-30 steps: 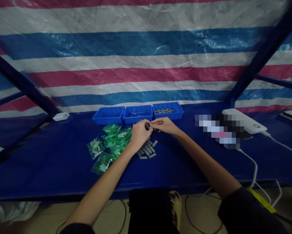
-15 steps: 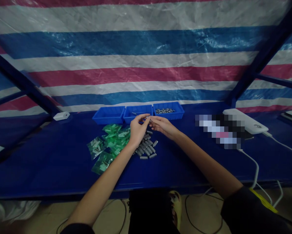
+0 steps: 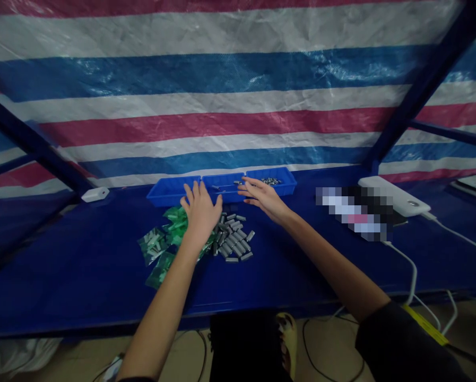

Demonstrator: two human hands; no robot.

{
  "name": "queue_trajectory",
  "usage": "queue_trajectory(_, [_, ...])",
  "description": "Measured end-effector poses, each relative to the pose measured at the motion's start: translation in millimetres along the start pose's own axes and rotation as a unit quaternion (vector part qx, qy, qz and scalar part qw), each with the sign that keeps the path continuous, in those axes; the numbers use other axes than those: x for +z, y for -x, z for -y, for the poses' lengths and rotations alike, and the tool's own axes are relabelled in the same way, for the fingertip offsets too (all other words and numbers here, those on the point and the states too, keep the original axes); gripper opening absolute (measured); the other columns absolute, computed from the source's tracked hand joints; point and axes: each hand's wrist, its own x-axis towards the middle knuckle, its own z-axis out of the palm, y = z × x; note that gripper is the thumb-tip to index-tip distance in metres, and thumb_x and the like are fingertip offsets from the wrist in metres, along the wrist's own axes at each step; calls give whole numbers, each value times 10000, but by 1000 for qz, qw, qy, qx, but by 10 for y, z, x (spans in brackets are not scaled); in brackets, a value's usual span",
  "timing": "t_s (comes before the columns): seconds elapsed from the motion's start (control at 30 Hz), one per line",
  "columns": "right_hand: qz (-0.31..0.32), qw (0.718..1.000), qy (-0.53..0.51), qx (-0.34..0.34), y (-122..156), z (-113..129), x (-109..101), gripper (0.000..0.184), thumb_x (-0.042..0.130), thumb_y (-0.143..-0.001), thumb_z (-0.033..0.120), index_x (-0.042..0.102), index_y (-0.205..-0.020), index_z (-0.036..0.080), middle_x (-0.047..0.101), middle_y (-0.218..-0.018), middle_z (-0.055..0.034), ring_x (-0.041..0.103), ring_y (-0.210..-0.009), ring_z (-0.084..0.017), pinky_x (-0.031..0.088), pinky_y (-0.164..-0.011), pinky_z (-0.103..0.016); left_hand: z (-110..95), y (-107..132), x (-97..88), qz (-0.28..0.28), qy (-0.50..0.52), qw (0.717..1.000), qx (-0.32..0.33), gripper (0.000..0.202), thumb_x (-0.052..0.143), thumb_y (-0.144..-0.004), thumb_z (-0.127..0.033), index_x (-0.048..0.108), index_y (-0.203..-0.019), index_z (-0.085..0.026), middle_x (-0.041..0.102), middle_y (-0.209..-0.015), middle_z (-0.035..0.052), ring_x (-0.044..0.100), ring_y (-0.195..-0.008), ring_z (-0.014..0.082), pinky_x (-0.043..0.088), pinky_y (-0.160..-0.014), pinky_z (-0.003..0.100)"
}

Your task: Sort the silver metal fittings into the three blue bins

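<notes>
My left hand (image 3: 200, 208) hovers with fingers spread over the green plastic bags (image 3: 166, 239), just in front of the left blue tray (image 3: 170, 192). My right hand (image 3: 261, 196) reaches to the front rim of the middle blue tray (image 3: 222, 187), fingers stretched out, fingertips near a small grey piece there; whether it holds anything I cannot make out. A heap of small grey metal cylinders (image 3: 233, 241) lies on the blue table between both hands. The right blue tray (image 3: 279, 180) holds several small metal parts.
A white power bank (image 3: 395, 196) with a white cable (image 3: 413, 270) lies at the right, next to a blurred-out object (image 3: 355, 212). A small white box (image 3: 95, 194) sits at the back left. Dark blue frame bars (image 3: 413, 90) rise on both sides before a striped tarp.
Both hands, earlier pinched together over the cylinder heap, have parted. The left hand opened and moved left and forward. The right hand reached toward the middle tray.
</notes>
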Motion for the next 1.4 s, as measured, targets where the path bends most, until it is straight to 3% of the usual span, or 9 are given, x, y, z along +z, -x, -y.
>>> queue_trajectory(0.13, [-35,993,106,-37,-16,-10,-112,435,583,-769,363,566,-1179,219,618,-1120,-81,638,-801,-172,529,-588,-266,87,-51,-63,25,-43,998,-35,620,436,-824,-353,327,-1337,-23,237,-1447,254,94,-1356,412,171,-1034,613])
queue_trajectory(0.3, [-152,925,341,-74,-23,-143,-352,313,532,-779,242,634,-1073,209,610,-1100,-84,605,-685,-160,502,-772,-377,213,-108,9,27,-50,998,-35,526,418,-824,-305,397,-1294,-72,328,-1408,246,238,-1327,388,260,-990,614])
queue_trajectory(0.47, [-115,909,388,-104,-39,-240,-389,288,508,-772,185,644,-1026,182,598,-1040,-92,602,-725,-162,478,-826,-361,244,-134,12,12,-60,998,-20,418,416,-820,-302,506,-1176,-102,520,-1241,233,372,-1246,390,303,-956,599])
queue_trajectory(0.77, [-96,898,410,-129,111,-14,-244,262,598,-726,234,672,-976,247,593,-1063,-35,589,-725,-128,471,-689,-282,111,-70,-36,6,-90,996,-13,410,417,-826,-268,493,-1189,-94,536,-1195,199,452,-1149,351,376,-911,507])
queue_trajectory(0.9, [26,886,456,-79,207,-14,-79,232,673,-670,409,703,-858,277,657,-899,7,594,-722,-144,444,-646,-268,-8,-16,34,-30,-8,996,87,385,461,-823,-278,497,-1192,-174,533,-1189,137,475,-1110,315,390,-895,461])
queue_trajectory(1.07, [56,862,500,-56,218,-109,-16,152,648,-689,365,708,-796,275,675,-930,7,613,-773,-164,435,-645,-268,-182,94,161,56,124,976,170,152,479,-829,-269,576,-928,-207,595,-908,47,560,-887,203,427,-796,342])
queue_trajectory(1.13, [32,874,482,-52,194,-115,-38,141,644,-689,320,702,-805,264,688,-882,5,623,-758,-163,443,-644,-266,-212,132,199,64,148,974,159,133,475,-840,-296,545,-904,-202,579,-830,33,558,-806,182,424,-732,311])
queue_trajectory(1.27, [-27,940,333,-69,140,-95,-58,191,637,-702,321,693,-855,221,703,-805,-10,632,-679,-142,477,-636,-263,-225,155,212,49,210,969,120,164,428,-872,-364,463,-868,-204,530,-732,-3,522,-697,147,388,-644,264])
queue_trajectory(1.4, [-23,976,172,-134,131,-61,5,234,643,-703,322,703,-867,166,698,-787,-46,629,-700,-136,502,-692,-275,-248,132,154,44,272,955,110,201,392,-888,-345,411,-746,-204,452,-650,-38,459,-627,110,352,-623,234])
